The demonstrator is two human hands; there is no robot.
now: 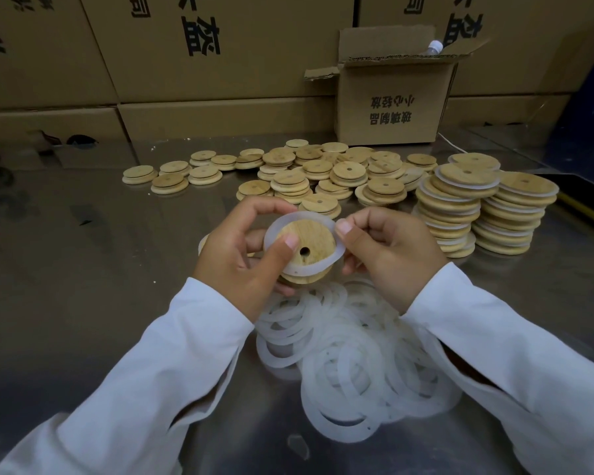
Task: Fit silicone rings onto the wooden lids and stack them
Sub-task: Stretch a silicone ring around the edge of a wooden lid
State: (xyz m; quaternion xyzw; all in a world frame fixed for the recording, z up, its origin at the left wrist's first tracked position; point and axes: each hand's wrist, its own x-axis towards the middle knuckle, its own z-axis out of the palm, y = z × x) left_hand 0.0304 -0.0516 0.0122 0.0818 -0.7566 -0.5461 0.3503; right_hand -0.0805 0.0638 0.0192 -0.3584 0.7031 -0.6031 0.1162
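- A heap of loose silicone rings [354, 358] lies on the steel table [100, 234] just near of my hands, between my white sleeves [151, 371].
- Unfitted lids [323, 173] are scattered and piled low on the far side, spreading to the left.
- Two tall stacks of ringed lids [450, 207] stand to the far right, leaning against each other.
- An open carton [391, 101] sits behind them, against a wall of big printed cartons [203, 46].
- My own fingers hide the lid's left and far edges.
- The wooden lid [309, 240] is held above the table at the middle of the view, tilted towards me.
- My left hand [240, 255] grips it, thumb pressed on its face, fingers curled round the far edge.
- My right hand [388, 255] pinches the silicone ring [302, 270] at its right side between thumb and forefinger.
- The ring sits loosely round the lid's raised step, its lower right edge standing off the wood.
- The lid is pale grained wood, round and stepped, with a small hole at the centre.
- The ring is a flat, milky, translucent band.
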